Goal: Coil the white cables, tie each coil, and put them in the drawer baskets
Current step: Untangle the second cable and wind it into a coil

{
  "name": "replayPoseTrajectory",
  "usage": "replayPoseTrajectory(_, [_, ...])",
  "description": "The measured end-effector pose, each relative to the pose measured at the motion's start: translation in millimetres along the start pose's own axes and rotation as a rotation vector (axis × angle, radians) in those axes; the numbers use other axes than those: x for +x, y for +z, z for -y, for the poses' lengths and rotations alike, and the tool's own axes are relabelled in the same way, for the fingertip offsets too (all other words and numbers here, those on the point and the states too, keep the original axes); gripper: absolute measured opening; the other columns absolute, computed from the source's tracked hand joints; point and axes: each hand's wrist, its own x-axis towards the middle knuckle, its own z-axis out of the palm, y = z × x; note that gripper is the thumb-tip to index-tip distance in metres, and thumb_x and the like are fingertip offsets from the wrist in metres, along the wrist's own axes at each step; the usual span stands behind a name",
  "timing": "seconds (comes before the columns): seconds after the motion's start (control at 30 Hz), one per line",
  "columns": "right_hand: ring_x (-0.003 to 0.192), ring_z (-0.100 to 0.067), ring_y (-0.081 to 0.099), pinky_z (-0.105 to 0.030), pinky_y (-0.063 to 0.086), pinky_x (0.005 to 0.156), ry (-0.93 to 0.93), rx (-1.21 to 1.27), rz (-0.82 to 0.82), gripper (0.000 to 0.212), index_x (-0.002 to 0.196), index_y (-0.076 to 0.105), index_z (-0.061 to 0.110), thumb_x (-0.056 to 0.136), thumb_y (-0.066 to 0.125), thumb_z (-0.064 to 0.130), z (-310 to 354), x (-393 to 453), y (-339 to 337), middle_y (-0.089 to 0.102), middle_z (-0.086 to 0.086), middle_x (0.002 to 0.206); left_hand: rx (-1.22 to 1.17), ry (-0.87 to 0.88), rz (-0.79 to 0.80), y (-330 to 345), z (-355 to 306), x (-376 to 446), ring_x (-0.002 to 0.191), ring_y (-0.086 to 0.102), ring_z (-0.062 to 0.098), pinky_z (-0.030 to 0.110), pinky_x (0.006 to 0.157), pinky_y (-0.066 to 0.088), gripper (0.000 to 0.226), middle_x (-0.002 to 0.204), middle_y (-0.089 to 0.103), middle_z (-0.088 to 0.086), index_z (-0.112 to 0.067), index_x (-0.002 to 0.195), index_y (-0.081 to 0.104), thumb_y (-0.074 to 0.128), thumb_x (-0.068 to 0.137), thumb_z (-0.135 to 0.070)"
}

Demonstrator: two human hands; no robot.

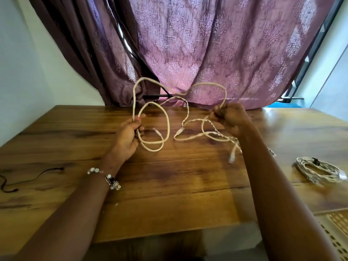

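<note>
- Our left hand (130,135) has its fingers curled round a small loop of the cream-white braided cable (165,121), held up above the middle of the brown wooden tabletop (169,185).
- Our right hand (228,114) is fisted on another stretch of that cable, held up towards the far edge; a big arc of it spans between the 2 hands in the air.
- Slack hangs from the right hand in crossed, twisted strands, and at least 2 plug ends (232,157) dangle free. We can't tell whether this is 1 cable or 2 tangled together.
- Risk 1: the twisted section under the right hand gets pulled into the coil and knots up, if we keep winding without untwisting first.
- Risk 2: the left-hand loop looks lightly held; a tug from the right could pop it open and we'd lose the turns.
- Risk 3: a dangling plug could snag a loop or whip against the tabletop as slack feeds through.
- 1 cream coiled cable bundle with a dark tie (318,171) already lies near the right edge, well apart from the hands.
- A perforated cream drawer basket (337,234) shows off the near right corner; nothing visible in it from here.
- A thin dark cord (28,178) lies at the left edge, possibly the next tie.
</note>
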Motion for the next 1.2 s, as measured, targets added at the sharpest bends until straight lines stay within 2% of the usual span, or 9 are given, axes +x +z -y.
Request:
replayPoseTrajectory(0.17, [0.078,-0.024,0.07,-0.038,0.057,0.083,-0.253,0.41,0.052,0.026,0.076,0.052,0.001,0.087,0.043,-0.021,32.5,-4.6,6.0,0.07,-0.014,0.076,-0.009,0.073,0.004,11.4,2.4,-10.1,0.057,0.053,0.006,0.022,0.043,0.041,0.032,0.075,0.05,-0.003,-0.034,0.112,0.052,0.042,0.098,-0.006])
replayPoseTrajectory(0.33, [0.088,-0.03,0.069,-0.045,0.052,0.093,-0.5,0.424,0.075,0.04,0.067,0.066,0.009,0.077,0.052,-0.026,45.9,-7.6,10.7,0.072,-0.019,0.09,-0.024,0.121,0.018,12.4,0.7,-14.7,0.051,0.053,0.002,0.02,0.043,0.045,0.025,0.062,0.054,-0.004,-0.017,0.116,0.059,0.04,0.1,-0.012])
replayPoseTrajectory(0.43, [0.093,-0.033,0.068,-0.043,0.053,0.09,-0.54,0.352,0.055,0.041,0.067,0.067,0.009,0.075,0.052,-0.029,47.2,-8.6,11.8,0.07,-0.023,0.094,-0.058,0.132,0.004,13.6,-1.5,-17.9,0.043,0.053,0.001,0.016,0.042,0.046,0.024,0.053,0.057,-0.007,-0.007,0.103,0.062,0.039,0.101,-0.015])
replayPoseTrajectory(0.63, [0.071,-0.024,0.069,-0.03,0.058,0.068,-0.348,0.499,0.054,0.021,0.079,0.056,-0.002,0.087,0.047,-0.018,63.5,-27.2,38.0,0.066,-0.009,0.066,-0.016,0.23,-0.121,4.1,-8.1,-12.0,0.042,0.049,0.0,0.013,0.037,0.036,0.011,0.053,0.06,-0.008,-0.018,0.094,0.062,0.052,0.096,-0.019])
replayPoseTrajectory(0.73, [0.065,-0.021,0.068,-0.023,0.056,0.059,-0.209,0.486,0.116,0.025,0.074,0.053,-0.001,0.089,0.042,-0.017,62.7,-46.1,64.5,0.059,-0.009,0.069,-0.087,0.272,-0.17,-5.1,-20.5,-9.2,0.038,0.042,0.0,0.014,0.033,0.028,0.012,0.049,0.055,-0.009,-0.026,0.098,0.06,0.052,0.096,-0.018])
replayPoseTrajectory(0.93, [0.054,-0.027,0.068,-0.026,0.057,0.051,0.173,0.456,0.199,0.026,0.079,0.048,0.0,0.094,0.032,-0.012,18.0,-62.1,124.9,0.056,-0.019,0.074,-0.289,0.163,-0.241,-38.5,-35.0,3.6,0.03,0.029,0.001,0.011,0.03,0.024,0.009,0.045,0.046,-0.01,-0.026,0.096,0.058,0.049,0.098,-0.024])
replayPoseTrajectory(1.07, [0.089,-0.045,0.067,-0.036,0.058,0.053,0.46,0.578,0.177,0.021,0.091,0.046,0.001,0.098,0.029,-0.008,-35.0,-59.5,149.6,0.058,-0.019,0.089,-0.218,0.027,-0.272,-44.6,-36.3,6.5,0.027,0.027,0.0,0.011,0.029,0.021,0.017,0.047,0.044,-0.009,-0.021,0.089,0.054,0.043,0.1,-0.027])
replayPoseTrajectory(1.1, [0.087,-0.042,0.068,-0.04,0.059,0.058,0.477,0.544,0.18,0.022,0.089,0.047,0.002,0.099,0.029,-0.006,-46.2,-59.6,152.4,0.063,-0.015,0.081,-0.217,0.003,-0.274,-44.3,-37.2,6.5,0.028,0.027,0.0,0.011,0.029,0.021,0.021,0.047,0.044,-0.008,-0.018,0.088,0.054,0.04,0.101,-0.028])
replayPoseTrajectory(1.2, [0.056,-0.021,0.068,-0.042,0.059,0.06,0.392,0.346,0.117,0.026,0.083,0.051,0.007,0.098,0.033,-0.005,-70.0,-55.6,151.1,0.066,-0.007,0.064,-0.142,-0.046,-0.26,-44.5,-38.4,9.1,0.031,0.034,0.002,0.015,0.033,0.025,0.035,0.052,0.054,-0.007,-0.016,0.085,0.057,0.033,0.103,-0.034])
